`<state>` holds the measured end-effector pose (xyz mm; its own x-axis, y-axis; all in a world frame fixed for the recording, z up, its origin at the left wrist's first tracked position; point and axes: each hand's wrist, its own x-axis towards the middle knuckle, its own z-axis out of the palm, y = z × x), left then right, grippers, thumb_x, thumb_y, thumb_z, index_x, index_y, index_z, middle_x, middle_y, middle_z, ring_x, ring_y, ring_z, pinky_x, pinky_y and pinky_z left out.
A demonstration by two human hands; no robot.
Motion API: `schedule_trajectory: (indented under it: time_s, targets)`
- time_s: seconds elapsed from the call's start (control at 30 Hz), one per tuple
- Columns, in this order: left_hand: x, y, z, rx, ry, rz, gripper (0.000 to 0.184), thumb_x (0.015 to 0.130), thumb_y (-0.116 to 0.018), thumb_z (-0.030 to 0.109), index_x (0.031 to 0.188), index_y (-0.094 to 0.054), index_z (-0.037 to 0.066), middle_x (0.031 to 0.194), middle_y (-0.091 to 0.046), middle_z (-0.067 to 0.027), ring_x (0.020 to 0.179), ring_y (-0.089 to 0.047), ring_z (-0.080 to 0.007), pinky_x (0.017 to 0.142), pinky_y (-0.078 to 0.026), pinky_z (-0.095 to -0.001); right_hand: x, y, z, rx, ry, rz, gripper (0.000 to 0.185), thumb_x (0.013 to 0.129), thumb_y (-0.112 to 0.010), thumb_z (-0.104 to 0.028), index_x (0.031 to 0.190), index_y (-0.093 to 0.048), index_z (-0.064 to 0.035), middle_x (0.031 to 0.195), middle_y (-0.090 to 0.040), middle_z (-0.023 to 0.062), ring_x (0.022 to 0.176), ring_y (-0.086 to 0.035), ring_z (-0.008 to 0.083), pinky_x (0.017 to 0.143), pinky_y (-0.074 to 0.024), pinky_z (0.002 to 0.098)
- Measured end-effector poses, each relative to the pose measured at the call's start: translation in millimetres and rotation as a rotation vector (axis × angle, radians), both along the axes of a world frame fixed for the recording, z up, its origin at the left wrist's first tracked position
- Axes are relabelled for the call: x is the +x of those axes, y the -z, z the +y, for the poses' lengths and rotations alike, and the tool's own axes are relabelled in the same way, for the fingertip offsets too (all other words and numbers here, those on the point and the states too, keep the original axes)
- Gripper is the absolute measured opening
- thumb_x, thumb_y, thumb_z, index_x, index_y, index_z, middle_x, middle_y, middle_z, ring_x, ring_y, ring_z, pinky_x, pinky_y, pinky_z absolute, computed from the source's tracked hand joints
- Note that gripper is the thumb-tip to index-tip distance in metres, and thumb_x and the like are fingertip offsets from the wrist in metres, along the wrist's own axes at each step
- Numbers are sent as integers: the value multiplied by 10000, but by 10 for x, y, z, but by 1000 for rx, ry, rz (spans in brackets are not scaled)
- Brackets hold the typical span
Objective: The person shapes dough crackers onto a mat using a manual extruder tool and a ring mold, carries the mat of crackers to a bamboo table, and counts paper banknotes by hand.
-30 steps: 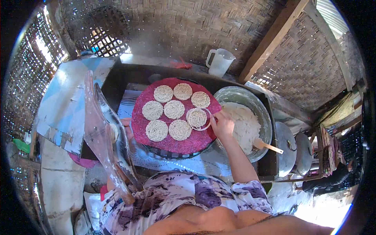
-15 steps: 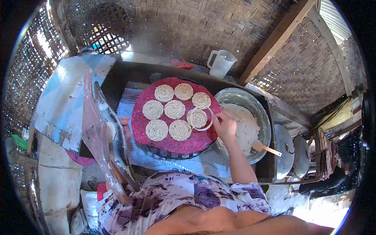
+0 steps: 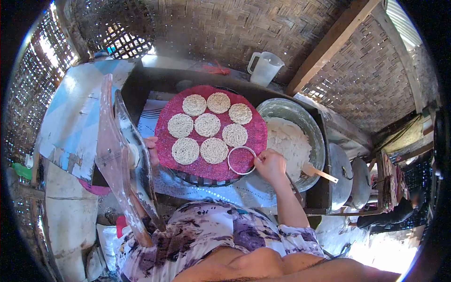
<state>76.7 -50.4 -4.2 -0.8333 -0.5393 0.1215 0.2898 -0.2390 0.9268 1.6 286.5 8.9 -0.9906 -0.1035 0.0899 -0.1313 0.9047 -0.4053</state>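
My right hand [image 3: 271, 164] pinches a thin white ring [image 3: 229, 162] at its right side. The ring lies over bare cloth at the lower right, just below a round lacy noodle-like disc [image 3: 234, 135]. Several such pale discs are spread over the red cloth [image 3: 162, 141] on a round tray with a dark rim [image 3: 206, 181]. At the tray's left edge my left hand [image 3: 151, 149] shows only in part, behind a worn wooden lever [image 3: 112, 155]; its grip is hidden.
A large basin [image 3: 321, 148] of pale dough stands right of the tray, with a wooden-handled spatula [image 3: 324, 176] in it. Behind is a plastic pitcher [image 3: 266, 69]. Metal lids [image 3: 340, 176] lean at the right. A person in dark clothing [image 3: 387, 215] is far right.
My right hand has moved the ring down towards me, off the lower right disc and onto bare red cloth. My left hand stays by the tray's left edge.
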Motion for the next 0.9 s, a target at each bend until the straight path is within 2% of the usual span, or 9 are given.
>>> schedule_trajectory:
  time_s: [0.23,0.33,0.43,0.53,0.63,0.73,0.9]
  targets:
    - [136,4,11,-6,6,-36,328,780,-566,191,1052,-526,12,900,-608,-115,761,-581,-200,739,-474,-312,-8,38,20,-33,41,6,269,727,-593,-316,633,-606,-64,714,-569,122,675,-567,312,607,-450,417]
    - [157,-1,4,-4,5,-48,326,784,-562,191,1053,-525,11,899,-607,-115,758,-580,-200,738,-475,-311,-50,32,150,-74,79,126,320,747,-591,-374,717,-617,-57,706,-571,126,658,-565,301,599,-444,406]
    - [204,15,8,1,-2,-54,324,788,-557,191,1054,-525,9,898,-607,-116,755,-580,-200,737,-476,-310,-230,181,286,-257,175,283,348,753,-599,-371,821,-600,-29,685,-571,111,625,-560,271,576,-439,383]
    - [237,31,15,3,-1,-56,322,791,-553,192,1055,-524,8,897,-607,-116,752,-580,-200,736,-477,-310,-511,643,444,-468,198,82,331,780,-593,-324,879,-570,-8,652,-557,74,566,-542,211,508,-427,338]
    - [238,11,30,4,6,-55,321,795,-549,192,1056,-523,7,896,-607,-116,749,-579,-200,734,-477,-309,-502,438,368,-937,179,-486,238,807,-569,-248,890,-563,-25,634,-532,50,522,-513,160,451,-402,289]
    - [263,-5,57,5,12,-62,319,798,-545,192,1056,-523,6,895,-607,-117,746,-579,-200,733,-478,-308,-534,619,420,-976,109,-526,197,827,-534,-196,950,-527,-43,658,-536,51,506,-499,123,424,-383,255]
    - [367,20,75,6,15,-81,317,805,-538,193,1058,-522,4,893,-606,-117,741,-579,-200,731,-479,-307,-214,549,270,-1173,194,-631,209,840,-495,-138,1010,-449,-27,775,-554,76,517,-511,138,456,-438,266]
